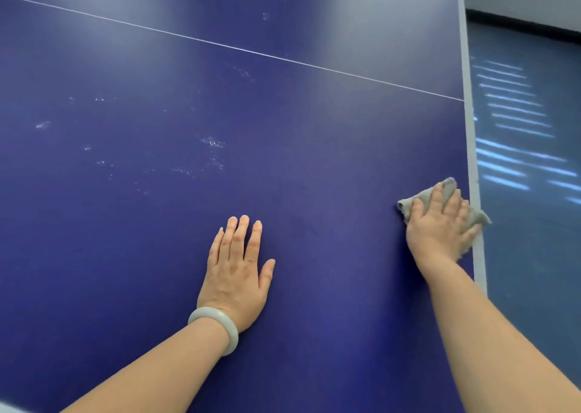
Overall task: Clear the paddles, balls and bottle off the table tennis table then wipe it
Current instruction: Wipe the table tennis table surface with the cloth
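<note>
The dark blue table tennis table (314, 148) fills the view, with a thin white centre line running across it. My right hand (440, 227) presses a crumpled grey cloth (448, 189) flat onto the table right at its white right edge. My left hand (239, 271) lies flat on the table, palm down, fingers spread slightly, holding nothing; a pale bangle sits on its wrist. No paddles, balls or bottle are in view.
Pale smudges and specks (213, 143) dot the table left of centre. The table's white border (471, 148) runs down the right side. Beyond it lies a blue floor (528, 123) with stripes of light, and a wall base at the top right.
</note>
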`<state>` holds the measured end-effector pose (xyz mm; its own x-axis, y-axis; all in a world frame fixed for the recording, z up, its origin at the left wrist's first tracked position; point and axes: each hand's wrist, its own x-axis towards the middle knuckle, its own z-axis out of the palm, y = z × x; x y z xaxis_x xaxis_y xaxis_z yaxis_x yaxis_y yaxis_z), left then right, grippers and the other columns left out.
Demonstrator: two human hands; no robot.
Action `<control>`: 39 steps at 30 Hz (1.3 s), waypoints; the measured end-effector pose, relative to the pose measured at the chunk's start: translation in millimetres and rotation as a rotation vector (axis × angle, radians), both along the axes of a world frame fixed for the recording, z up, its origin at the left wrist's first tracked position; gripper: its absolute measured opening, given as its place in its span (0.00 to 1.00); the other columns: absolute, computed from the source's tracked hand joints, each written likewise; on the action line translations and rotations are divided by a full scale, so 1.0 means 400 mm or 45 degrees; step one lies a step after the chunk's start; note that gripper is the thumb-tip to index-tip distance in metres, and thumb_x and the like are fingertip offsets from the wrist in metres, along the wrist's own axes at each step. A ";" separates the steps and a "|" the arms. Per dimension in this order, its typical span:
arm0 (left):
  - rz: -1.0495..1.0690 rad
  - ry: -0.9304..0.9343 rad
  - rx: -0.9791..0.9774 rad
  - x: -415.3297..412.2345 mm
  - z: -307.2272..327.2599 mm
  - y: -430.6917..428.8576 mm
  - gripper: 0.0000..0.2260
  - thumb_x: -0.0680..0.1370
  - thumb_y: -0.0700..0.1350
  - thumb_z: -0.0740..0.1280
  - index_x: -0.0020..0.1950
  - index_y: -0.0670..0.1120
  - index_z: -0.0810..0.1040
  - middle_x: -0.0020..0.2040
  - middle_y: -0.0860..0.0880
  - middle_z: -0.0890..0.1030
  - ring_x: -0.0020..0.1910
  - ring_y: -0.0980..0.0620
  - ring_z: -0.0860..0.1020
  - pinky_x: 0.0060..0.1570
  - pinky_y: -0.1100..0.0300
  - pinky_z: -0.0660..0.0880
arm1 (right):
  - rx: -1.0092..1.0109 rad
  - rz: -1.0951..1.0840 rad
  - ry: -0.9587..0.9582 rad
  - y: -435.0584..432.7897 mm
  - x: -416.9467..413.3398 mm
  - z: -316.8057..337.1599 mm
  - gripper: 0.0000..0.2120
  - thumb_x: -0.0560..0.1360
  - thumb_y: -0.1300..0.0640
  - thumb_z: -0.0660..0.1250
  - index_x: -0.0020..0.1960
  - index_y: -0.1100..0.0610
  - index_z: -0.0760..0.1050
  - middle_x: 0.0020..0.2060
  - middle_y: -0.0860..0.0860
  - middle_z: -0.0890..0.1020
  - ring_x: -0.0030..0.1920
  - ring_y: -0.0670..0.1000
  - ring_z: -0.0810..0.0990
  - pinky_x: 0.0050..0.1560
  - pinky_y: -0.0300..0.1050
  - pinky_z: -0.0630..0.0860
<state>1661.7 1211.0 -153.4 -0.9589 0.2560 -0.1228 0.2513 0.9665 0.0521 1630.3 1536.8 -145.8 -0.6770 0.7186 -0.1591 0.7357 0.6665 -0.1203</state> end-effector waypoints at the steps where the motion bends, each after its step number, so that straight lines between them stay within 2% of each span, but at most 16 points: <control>1: 0.000 -0.001 -0.005 0.001 0.000 0.000 0.31 0.80 0.60 0.40 0.80 0.46 0.52 0.80 0.44 0.54 0.79 0.45 0.50 0.78 0.48 0.49 | 0.001 -0.018 0.009 -0.047 -0.002 -0.001 0.29 0.82 0.41 0.42 0.81 0.49 0.43 0.80 0.53 0.46 0.79 0.55 0.43 0.75 0.66 0.41; 3: 0.009 0.011 -0.008 0.001 0.002 0.001 0.32 0.80 0.59 0.40 0.80 0.46 0.53 0.80 0.44 0.54 0.79 0.45 0.50 0.78 0.48 0.48 | 0.031 0.213 0.022 -0.175 0.010 -0.010 0.29 0.82 0.41 0.42 0.81 0.49 0.42 0.80 0.52 0.44 0.79 0.54 0.43 0.75 0.65 0.40; 5: 0.018 0.014 0.010 0.002 0.004 0.003 0.30 0.81 0.59 0.41 0.80 0.46 0.54 0.79 0.44 0.55 0.79 0.45 0.50 0.77 0.48 0.48 | 0.062 0.674 0.068 -0.300 0.058 -0.020 0.29 0.82 0.42 0.43 0.81 0.47 0.43 0.80 0.50 0.46 0.79 0.53 0.44 0.76 0.64 0.41; 8: 0.021 0.006 0.032 0.001 0.004 0.002 0.30 0.81 0.59 0.43 0.80 0.45 0.54 0.79 0.44 0.55 0.79 0.45 0.50 0.77 0.48 0.48 | 0.041 1.214 0.063 -0.283 0.127 -0.022 0.28 0.82 0.40 0.42 0.80 0.45 0.47 0.80 0.48 0.49 0.80 0.50 0.45 0.77 0.62 0.45; 10: 0.016 0.004 0.032 0.000 0.002 0.002 0.31 0.80 0.59 0.43 0.80 0.45 0.55 0.79 0.43 0.56 0.79 0.44 0.51 0.77 0.47 0.50 | 0.053 1.010 0.039 -0.151 0.121 -0.024 0.28 0.81 0.39 0.40 0.80 0.42 0.44 0.80 0.46 0.47 0.79 0.48 0.42 0.77 0.59 0.40; 13: 0.017 -0.002 0.017 0.001 0.000 0.003 0.31 0.80 0.59 0.43 0.80 0.45 0.54 0.79 0.43 0.56 0.79 0.44 0.51 0.77 0.46 0.51 | 0.006 0.272 -0.017 0.017 0.102 -0.008 0.28 0.82 0.41 0.44 0.80 0.45 0.44 0.80 0.50 0.46 0.79 0.52 0.43 0.76 0.62 0.41; 15: 0.018 0.001 0.008 0.002 0.000 0.002 0.32 0.79 0.59 0.42 0.80 0.45 0.54 0.79 0.43 0.56 0.79 0.44 0.51 0.77 0.46 0.50 | -0.003 0.089 -0.013 -0.005 0.104 -0.002 0.29 0.82 0.41 0.45 0.81 0.47 0.43 0.80 0.52 0.46 0.79 0.54 0.43 0.76 0.63 0.41; 18: 0.015 0.008 0.009 0.004 0.003 0.003 0.32 0.79 0.59 0.42 0.80 0.45 0.54 0.79 0.43 0.55 0.79 0.44 0.51 0.77 0.47 0.49 | 0.058 0.353 0.036 -0.172 0.156 -0.013 0.29 0.83 0.43 0.47 0.81 0.48 0.43 0.80 0.52 0.46 0.79 0.55 0.45 0.76 0.64 0.42; 21: 0.021 0.016 0.045 0.002 0.002 0.003 0.32 0.79 0.59 0.42 0.80 0.45 0.54 0.79 0.44 0.55 0.79 0.44 0.50 0.78 0.48 0.47 | 0.062 1.040 0.105 -0.320 0.298 -0.026 0.29 0.82 0.43 0.49 0.81 0.49 0.49 0.80 0.52 0.51 0.79 0.54 0.49 0.76 0.65 0.48; 23: 0.019 0.019 0.043 0.002 0.002 0.002 0.32 0.79 0.60 0.42 0.80 0.45 0.54 0.79 0.44 0.54 0.79 0.44 0.50 0.78 0.48 0.47 | 0.047 1.332 0.091 -0.273 0.350 -0.025 0.28 0.82 0.43 0.48 0.80 0.49 0.51 0.80 0.51 0.52 0.79 0.53 0.50 0.76 0.64 0.50; 26: 0.014 0.018 0.032 0.003 0.001 0.004 0.32 0.79 0.60 0.41 0.80 0.45 0.53 0.79 0.44 0.54 0.79 0.44 0.49 0.78 0.49 0.46 | 0.176 0.980 0.007 -0.072 0.305 -0.026 0.27 0.82 0.44 0.41 0.80 0.49 0.45 0.80 0.49 0.48 0.80 0.52 0.48 0.76 0.61 0.46; 29: 0.017 0.017 0.034 0.004 0.004 0.005 0.33 0.79 0.60 0.41 0.80 0.45 0.53 0.79 0.44 0.53 0.79 0.45 0.48 0.78 0.49 0.46 | 0.081 0.321 -0.023 0.043 0.234 -0.006 0.27 0.84 0.45 0.46 0.81 0.49 0.46 0.80 0.52 0.49 0.79 0.55 0.48 0.76 0.62 0.45; 31: 0.020 0.017 0.050 0.006 0.006 0.005 0.33 0.79 0.59 0.41 0.80 0.45 0.54 0.79 0.44 0.54 0.79 0.44 0.49 0.78 0.48 0.46 | 0.074 0.205 -0.020 -0.011 0.203 -0.004 0.29 0.83 0.44 0.46 0.81 0.50 0.44 0.80 0.53 0.48 0.79 0.56 0.46 0.76 0.64 0.45; 33: 0.022 0.014 0.069 0.007 0.007 0.005 0.32 0.79 0.59 0.42 0.80 0.45 0.54 0.79 0.44 0.54 0.79 0.44 0.49 0.78 0.48 0.47 | 0.114 0.369 0.002 -0.125 0.209 -0.011 0.29 0.83 0.44 0.46 0.81 0.51 0.43 0.80 0.53 0.46 0.79 0.56 0.46 0.76 0.64 0.44; 36: 0.027 0.009 0.094 0.009 0.008 0.005 0.31 0.80 0.58 0.46 0.80 0.45 0.55 0.79 0.43 0.55 0.79 0.44 0.50 0.78 0.48 0.47 | 0.095 1.033 0.090 -0.307 0.306 -0.023 0.29 0.82 0.45 0.48 0.81 0.52 0.50 0.80 0.53 0.51 0.79 0.56 0.50 0.75 0.66 0.49; 39: 0.024 0.003 0.096 0.008 0.010 0.003 0.31 0.80 0.58 0.47 0.80 0.44 0.55 0.79 0.43 0.54 0.79 0.44 0.50 0.78 0.48 0.47 | 0.029 1.485 0.089 -0.288 0.390 -0.025 0.28 0.83 0.43 0.49 0.80 0.49 0.51 0.80 0.51 0.52 0.79 0.53 0.50 0.76 0.63 0.48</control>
